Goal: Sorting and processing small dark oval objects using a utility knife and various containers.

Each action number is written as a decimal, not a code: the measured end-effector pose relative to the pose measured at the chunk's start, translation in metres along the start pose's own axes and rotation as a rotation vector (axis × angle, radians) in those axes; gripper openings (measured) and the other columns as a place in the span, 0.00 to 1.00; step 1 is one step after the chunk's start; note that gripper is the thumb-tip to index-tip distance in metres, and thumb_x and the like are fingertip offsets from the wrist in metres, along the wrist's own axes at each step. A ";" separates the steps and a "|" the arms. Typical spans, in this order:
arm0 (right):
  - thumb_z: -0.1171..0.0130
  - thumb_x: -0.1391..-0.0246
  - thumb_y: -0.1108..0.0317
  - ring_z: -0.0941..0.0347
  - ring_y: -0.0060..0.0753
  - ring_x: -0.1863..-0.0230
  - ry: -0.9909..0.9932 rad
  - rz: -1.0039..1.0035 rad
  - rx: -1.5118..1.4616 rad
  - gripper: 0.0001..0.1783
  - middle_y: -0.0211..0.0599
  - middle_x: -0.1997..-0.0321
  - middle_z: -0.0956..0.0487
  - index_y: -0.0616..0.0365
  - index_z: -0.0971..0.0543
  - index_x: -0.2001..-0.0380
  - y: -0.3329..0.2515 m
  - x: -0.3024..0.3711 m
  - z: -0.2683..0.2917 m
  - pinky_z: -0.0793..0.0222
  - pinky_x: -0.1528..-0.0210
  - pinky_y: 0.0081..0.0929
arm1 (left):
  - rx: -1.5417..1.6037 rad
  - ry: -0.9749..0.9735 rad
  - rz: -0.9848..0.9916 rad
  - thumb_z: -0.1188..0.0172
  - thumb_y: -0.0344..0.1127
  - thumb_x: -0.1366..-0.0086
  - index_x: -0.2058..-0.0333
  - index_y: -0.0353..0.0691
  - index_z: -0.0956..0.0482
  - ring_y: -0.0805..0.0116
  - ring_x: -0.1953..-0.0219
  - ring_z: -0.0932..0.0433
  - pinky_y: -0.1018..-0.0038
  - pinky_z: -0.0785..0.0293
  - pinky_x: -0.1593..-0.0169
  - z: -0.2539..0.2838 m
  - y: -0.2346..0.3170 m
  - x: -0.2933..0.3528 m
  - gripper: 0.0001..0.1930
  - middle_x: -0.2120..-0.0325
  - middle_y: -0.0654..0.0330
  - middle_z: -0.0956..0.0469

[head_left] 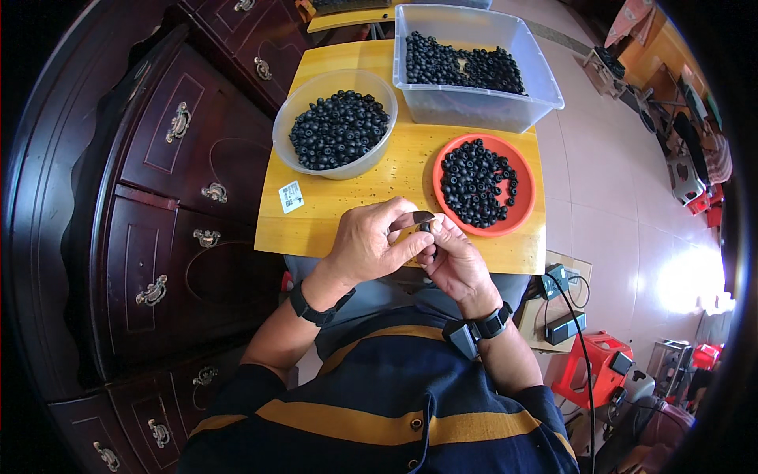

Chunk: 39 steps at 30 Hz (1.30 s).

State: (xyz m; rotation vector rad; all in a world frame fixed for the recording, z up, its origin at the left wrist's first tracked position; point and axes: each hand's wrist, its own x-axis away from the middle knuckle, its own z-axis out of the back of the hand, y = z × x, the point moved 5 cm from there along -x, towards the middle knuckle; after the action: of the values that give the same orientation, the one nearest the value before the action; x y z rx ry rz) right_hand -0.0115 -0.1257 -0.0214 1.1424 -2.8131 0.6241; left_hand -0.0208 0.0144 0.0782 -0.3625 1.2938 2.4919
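My left hand (365, 241) is closed around a small blade (422, 216), whose dark, flat tip sticks out past the fingers. Facing it, my right hand (458, 261) pinches a small black ring-like piece (426, 227); another dark piece seems to show under its fingers. Both hands meet above the near edge of the yellow table (379, 207). Just beyond my right hand sits an orange-red plate (523, 207) holding many black round pieces (478, 182) with holes. A round translucent tub (283, 134) at the back left holds more of them.
A large clear plastic bin (482, 114) with black pieces stands at the back right. A white label (290, 197) lies on the table's left side amid dark crumbs. Dark wooden drawers (181, 197) line the left. To the right are a red stool (588, 367) and a black cable (580, 336).
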 end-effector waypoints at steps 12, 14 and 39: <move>0.45 0.30 0.59 0.21 0.29 0.54 0.034 -0.117 -0.147 0.13 0.35 0.52 0.20 0.56 0.24 0.52 0.007 0.002 0.002 0.22 0.50 0.28 | -0.204 0.320 0.104 0.32 0.28 0.36 0.57 0.35 0.20 0.77 0.75 0.22 0.75 0.24 0.70 0.045 -0.010 -0.018 0.10 0.78 0.59 0.20; 0.45 0.30 0.57 0.21 0.33 0.48 0.065 -0.125 -0.173 0.15 0.40 0.48 0.20 0.57 0.24 0.50 0.006 0.003 0.000 0.23 0.46 0.31 | -0.236 0.472 0.054 0.31 0.28 0.37 0.54 0.34 0.20 0.78 0.74 0.22 0.76 0.24 0.70 0.066 -0.013 -0.024 0.13 0.76 0.59 0.19; 0.57 0.26 0.59 0.27 0.48 0.36 -0.013 -0.037 -0.261 0.21 0.50 0.36 0.25 0.62 0.27 0.40 0.000 -0.006 0.001 0.31 0.33 0.51 | -0.207 -0.027 0.120 0.29 0.36 0.41 0.59 0.41 0.20 0.58 0.77 0.19 0.64 0.25 0.72 -0.032 0.000 0.021 0.14 0.80 0.59 0.21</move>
State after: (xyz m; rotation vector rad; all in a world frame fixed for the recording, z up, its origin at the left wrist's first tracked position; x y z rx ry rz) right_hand -0.0072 -0.1218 -0.0236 1.1475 -2.7714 0.2377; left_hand -0.0371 -0.0086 0.0527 -0.3054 1.0796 2.7311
